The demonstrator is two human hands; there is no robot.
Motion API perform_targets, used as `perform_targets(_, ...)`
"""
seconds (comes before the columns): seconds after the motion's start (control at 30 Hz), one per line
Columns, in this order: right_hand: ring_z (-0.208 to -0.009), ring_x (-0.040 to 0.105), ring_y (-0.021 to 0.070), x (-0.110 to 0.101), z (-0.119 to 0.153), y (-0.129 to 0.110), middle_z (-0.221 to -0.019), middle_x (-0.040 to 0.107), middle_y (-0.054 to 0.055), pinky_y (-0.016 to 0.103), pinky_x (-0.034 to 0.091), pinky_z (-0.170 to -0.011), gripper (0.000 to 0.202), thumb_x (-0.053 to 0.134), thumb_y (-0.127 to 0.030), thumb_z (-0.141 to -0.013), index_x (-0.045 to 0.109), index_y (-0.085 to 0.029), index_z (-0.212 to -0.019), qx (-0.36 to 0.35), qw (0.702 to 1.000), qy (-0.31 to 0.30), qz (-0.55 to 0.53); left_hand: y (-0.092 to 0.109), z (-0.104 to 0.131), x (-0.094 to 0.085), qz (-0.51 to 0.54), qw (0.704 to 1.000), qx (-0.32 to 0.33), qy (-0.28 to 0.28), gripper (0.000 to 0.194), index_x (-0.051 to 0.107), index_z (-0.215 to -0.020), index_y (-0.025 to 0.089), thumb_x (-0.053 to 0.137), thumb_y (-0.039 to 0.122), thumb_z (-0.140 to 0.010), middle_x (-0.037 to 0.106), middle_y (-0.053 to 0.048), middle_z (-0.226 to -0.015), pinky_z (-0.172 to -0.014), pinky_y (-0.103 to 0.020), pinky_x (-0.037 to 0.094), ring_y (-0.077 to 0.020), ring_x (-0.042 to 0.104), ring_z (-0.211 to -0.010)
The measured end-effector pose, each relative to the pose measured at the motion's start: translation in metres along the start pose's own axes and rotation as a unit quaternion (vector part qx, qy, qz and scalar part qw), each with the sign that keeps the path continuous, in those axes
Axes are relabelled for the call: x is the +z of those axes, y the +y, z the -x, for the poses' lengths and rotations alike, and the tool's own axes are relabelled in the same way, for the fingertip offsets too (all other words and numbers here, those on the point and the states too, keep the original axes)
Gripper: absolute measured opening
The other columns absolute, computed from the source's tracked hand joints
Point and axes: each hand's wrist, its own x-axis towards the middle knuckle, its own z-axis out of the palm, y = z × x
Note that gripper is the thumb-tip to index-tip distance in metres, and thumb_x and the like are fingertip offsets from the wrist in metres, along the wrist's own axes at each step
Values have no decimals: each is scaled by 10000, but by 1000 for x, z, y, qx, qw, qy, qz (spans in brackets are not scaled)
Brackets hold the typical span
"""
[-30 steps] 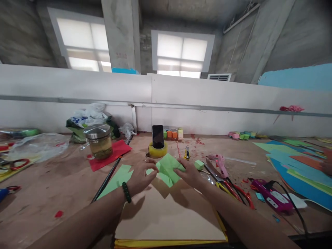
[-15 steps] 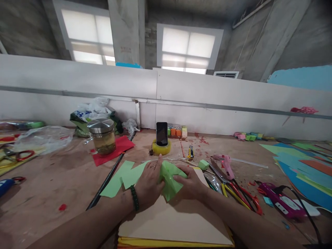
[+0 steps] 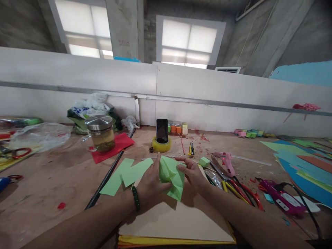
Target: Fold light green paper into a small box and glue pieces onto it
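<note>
A light green sheet of folding paper [image 3: 172,176], creased and partly folded, is held up between both hands over a stack of paper [image 3: 178,221] with a cream top sheet. My left hand [image 3: 151,178], with a dark green bead bracelet at the wrist, grips the paper's left side, its thumb across the lower part. On the right edge, my right hand [image 3: 193,173] pinches the paper between thumb and fingers. Two flat green paper pieces [image 3: 118,178] lie beside my left hand. A small folded green paper cube [image 3: 204,162] sits beyond my right hand.
A phone [image 3: 162,130] leans upright on a yellow tape roll [image 3: 161,145]. To the left, a lidded glass jar [image 3: 101,136] stands on red paper [image 3: 120,145]. Scissors [image 3: 233,185], a pink glue gun [image 3: 226,162] and a purple power strip [image 3: 282,197] lie right. A yellow cutter [image 3: 191,148] is behind.
The green paper has turned and opened out, showing more of its folded inner creases. My right hand has shifted slightly along its right edge, and the left thumb now lies across it.
</note>
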Motion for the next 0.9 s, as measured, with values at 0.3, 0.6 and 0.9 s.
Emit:
perform_targets(0.3, -638, 624, 126, 0, 0, 0, -810, 712, -11, 237, 485, -595, 460, 834, -396, -604, 657, -218, -990, 12, 1000, -4, 11, -16, 1, 4, -133, 987, 73, 57, 846, 182, -1473, 119, 558, 261, -729, 610, -176, -1169, -857, -464, 468, -305, 592, -991)
perform_targets(0.6, -664, 615, 104, 8, 8, -6, -840, 704, -17, 206, 473, -613, 450, 816, -405, -648, 671, -232, -1037, 37, 997, -67, -16, -11, 1, -2, -42, 997, 60, 2, 553, 444, -1348, 129, 357, 232, -812, 652, -128, -1038, -820, -410, 464, -252, 581, -886)
perform_targets(0.9, -645, 605, 114, 2, 3, -3, -771, 688, -22, 218, 459, -592, 455, 810, -417, -648, 654, -223, -1028, 4, 999, -22, 30, -14, -3, -10, 104, 993, -38, 39, 704, 509, -1332, 159, 418, 208, -636, 655, -72, -1086, -881, -372, 444, -252, 556, -1012)
